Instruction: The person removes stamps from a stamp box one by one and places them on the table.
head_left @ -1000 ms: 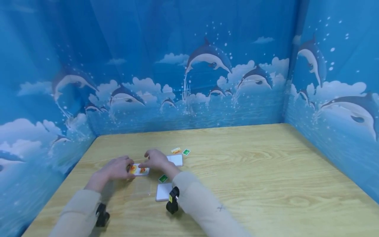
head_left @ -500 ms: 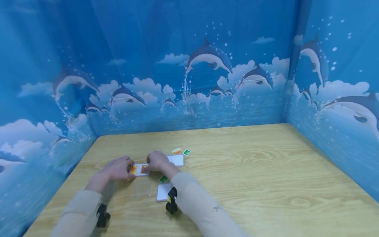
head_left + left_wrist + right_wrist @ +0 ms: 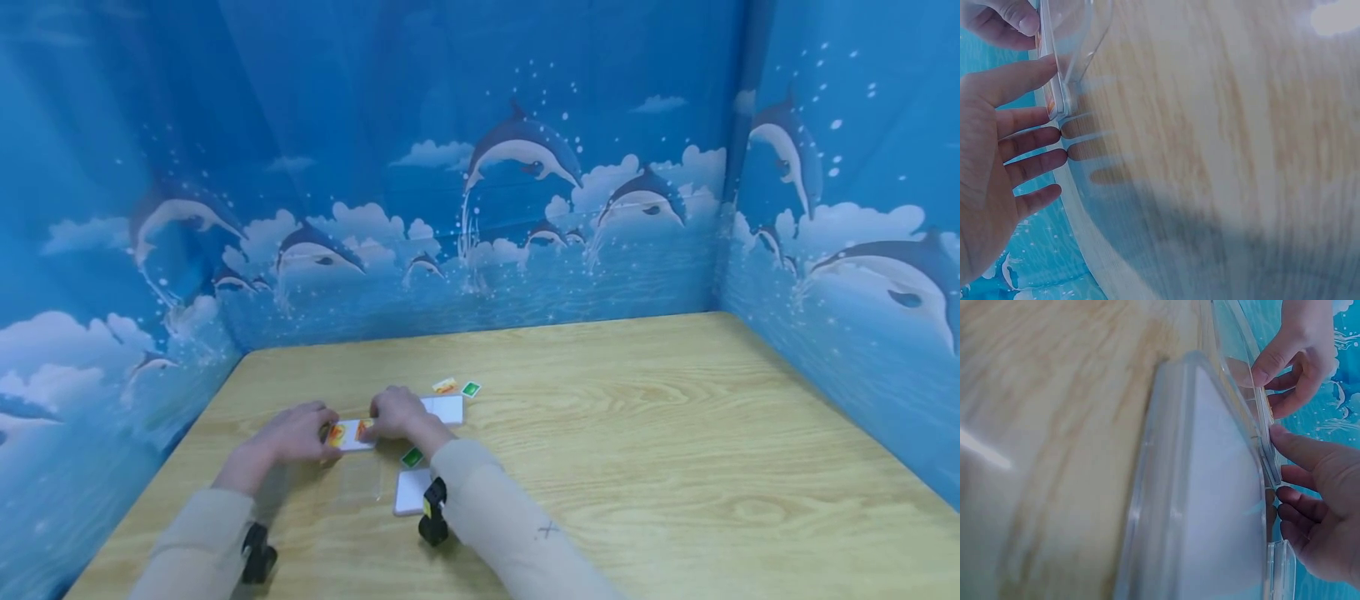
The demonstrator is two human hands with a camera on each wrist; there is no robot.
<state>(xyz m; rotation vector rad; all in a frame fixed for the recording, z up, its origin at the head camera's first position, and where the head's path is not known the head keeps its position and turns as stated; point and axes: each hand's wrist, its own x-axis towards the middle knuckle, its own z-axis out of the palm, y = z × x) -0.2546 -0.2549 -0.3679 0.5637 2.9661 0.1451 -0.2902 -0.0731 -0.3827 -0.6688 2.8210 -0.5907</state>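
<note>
An open clear plastic case point(image 3: 349, 435) with a white inside lies on the table, an orange-and-yellow picture card at each end. My left hand point(image 3: 296, 432) holds its left end, thumb on the near side and index finger beyond. My right hand point(image 3: 400, 414) is at the right end, thumb over the right picture card point(image 3: 363, 429) and fingers curled at the edge. Toward me spreads the case's transparent lid point(image 3: 360, 482). In the right wrist view, the right hand point(image 3: 1329, 500) and left hand point(image 3: 1302, 356) meet the case's edge close together; the cards are mostly hidden there.
A second white case point(image 3: 409, 492) lies by the right wrist, partly covered by the wrist camera. Another white case point(image 3: 447, 408) stands behind the right hand. Small green cards point(image 3: 412, 457) and an orange card point(image 3: 444, 385) lie loose. Dolphin-print curtains point(image 3: 480, 167) border the wooden table.
My right hand has drawn its fingers in from over the case and now bends them at its right end. The left hand keeps its hold; the view has shifted slightly.
</note>
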